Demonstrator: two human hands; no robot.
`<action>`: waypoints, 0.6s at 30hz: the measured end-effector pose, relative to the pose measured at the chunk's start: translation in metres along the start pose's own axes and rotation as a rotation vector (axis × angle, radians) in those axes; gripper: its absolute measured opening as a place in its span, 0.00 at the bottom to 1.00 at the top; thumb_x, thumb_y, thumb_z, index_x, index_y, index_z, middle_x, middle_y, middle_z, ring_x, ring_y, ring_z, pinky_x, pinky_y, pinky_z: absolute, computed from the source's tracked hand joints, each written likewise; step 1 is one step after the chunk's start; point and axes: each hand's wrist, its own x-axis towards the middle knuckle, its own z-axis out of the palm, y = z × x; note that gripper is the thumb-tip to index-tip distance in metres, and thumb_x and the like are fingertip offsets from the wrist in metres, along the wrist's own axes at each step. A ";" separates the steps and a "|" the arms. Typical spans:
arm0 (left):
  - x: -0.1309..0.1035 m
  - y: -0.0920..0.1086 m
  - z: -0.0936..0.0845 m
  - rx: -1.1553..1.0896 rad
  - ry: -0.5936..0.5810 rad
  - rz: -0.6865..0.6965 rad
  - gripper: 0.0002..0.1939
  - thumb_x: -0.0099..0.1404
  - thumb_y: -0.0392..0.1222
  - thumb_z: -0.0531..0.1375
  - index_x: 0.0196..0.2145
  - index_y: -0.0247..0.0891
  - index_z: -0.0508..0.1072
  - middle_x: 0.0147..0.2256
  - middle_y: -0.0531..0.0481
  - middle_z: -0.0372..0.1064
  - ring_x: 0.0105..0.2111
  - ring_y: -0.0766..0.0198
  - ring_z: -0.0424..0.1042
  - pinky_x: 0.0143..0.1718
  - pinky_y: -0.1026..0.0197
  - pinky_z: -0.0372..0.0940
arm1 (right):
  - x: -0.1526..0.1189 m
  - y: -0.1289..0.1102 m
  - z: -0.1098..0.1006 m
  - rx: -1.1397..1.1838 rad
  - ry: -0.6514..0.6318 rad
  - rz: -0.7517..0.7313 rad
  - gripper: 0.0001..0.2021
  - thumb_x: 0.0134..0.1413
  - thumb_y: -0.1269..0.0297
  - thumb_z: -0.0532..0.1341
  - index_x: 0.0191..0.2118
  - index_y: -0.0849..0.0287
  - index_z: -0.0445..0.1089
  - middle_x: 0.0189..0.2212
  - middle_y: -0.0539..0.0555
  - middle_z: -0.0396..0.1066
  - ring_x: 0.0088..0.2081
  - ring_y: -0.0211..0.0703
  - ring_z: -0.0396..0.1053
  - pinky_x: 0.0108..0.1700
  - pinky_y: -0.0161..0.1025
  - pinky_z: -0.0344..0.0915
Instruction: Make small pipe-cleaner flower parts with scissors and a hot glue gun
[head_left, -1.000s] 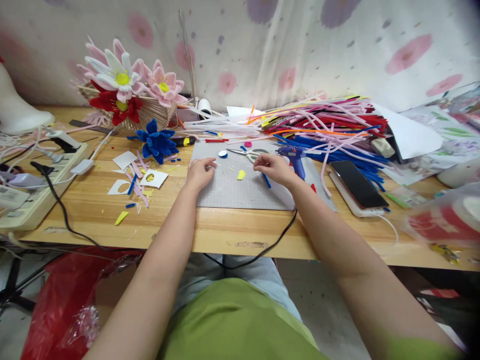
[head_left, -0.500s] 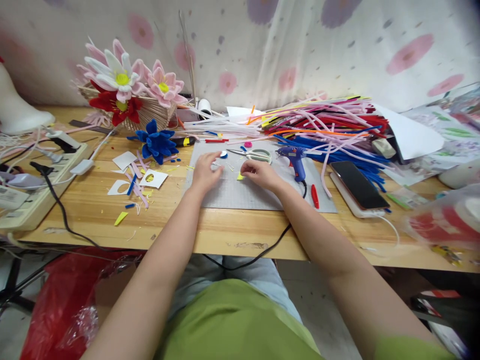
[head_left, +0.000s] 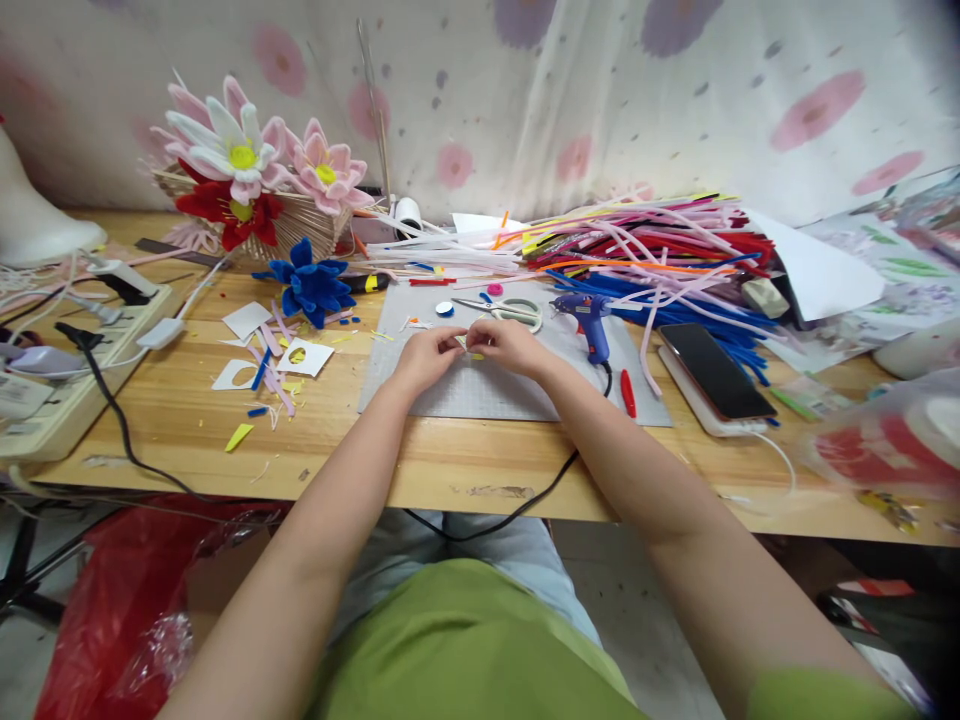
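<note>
My left hand (head_left: 429,360) and my right hand (head_left: 508,346) meet above the grey cutting mat (head_left: 435,402), fingertips nearly touching. Both have their fingers pinched together around something small and pale that I cannot make out. Just under the right fingertips shows a small yellow piece (head_left: 477,357); whether it is held or lying on the mat is unclear. Behind the hands lie a round white-and-blue disc (head_left: 445,309), a pair of scissors (head_left: 521,314) with pale green handles and a small pink disc (head_left: 495,289). To the right rests a blue hot glue gun (head_left: 592,322).
A red tool (head_left: 628,394) lies on the mat's right side, near a phone (head_left: 716,370). Piled pipe cleaners (head_left: 660,250) fill the back. A blue fuzzy flower (head_left: 309,285) and paper scraps (head_left: 306,357) lie left, beyond them a power strip (head_left: 97,370). The glue gun's cord (head_left: 540,495) crosses the front edge.
My left hand has moved right and closed its fingers, reaching my right hand. The right hand has shifted slightly left. The white-and-blue disc behind the left hand is now uncovered.
</note>
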 end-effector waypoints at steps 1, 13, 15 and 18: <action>0.000 -0.001 0.000 -0.009 0.016 -0.013 0.19 0.56 0.35 0.59 0.47 0.40 0.73 0.33 0.52 0.76 0.32 0.66 0.72 0.39 0.63 0.65 | 0.000 0.000 -0.001 0.002 0.000 0.001 0.05 0.47 0.69 0.57 0.32 0.59 0.70 0.29 0.50 0.72 0.31 0.37 0.65 0.34 0.33 0.55; 0.005 -0.011 0.000 -0.169 0.176 -0.138 0.21 0.54 0.38 0.59 0.47 0.35 0.72 0.34 0.48 0.74 0.33 0.64 0.73 0.36 0.62 0.68 | -0.079 0.041 -0.075 0.216 -0.151 0.422 0.13 0.41 0.55 0.64 0.31 0.59 0.68 0.22 0.51 0.68 0.23 0.36 0.63 0.27 0.36 0.58; 0.004 -0.008 0.002 -0.226 0.170 -0.171 0.22 0.54 0.38 0.59 0.48 0.35 0.71 0.34 0.47 0.74 0.31 0.64 0.73 0.31 0.63 0.68 | -0.094 0.060 -0.088 0.121 -0.136 0.589 0.13 0.41 0.53 0.64 0.26 0.59 0.68 0.21 0.54 0.68 0.23 0.38 0.63 0.26 0.39 0.59; 0.003 -0.003 0.005 -0.303 0.161 -0.221 0.23 0.54 0.37 0.59 0.50 0.34 0.69 0.34 0.47 0.74 0.31 0.64 0.74 0.26 0.65 0.67 | -0.097 0.082 -0.089 -0.224 0.227 0.809 0.18 0.35 0.48 0.67 0.27 0.57 0.66 0.24 0.56 0.69 0.26 0.45 0.65 0.29 0.45 0.61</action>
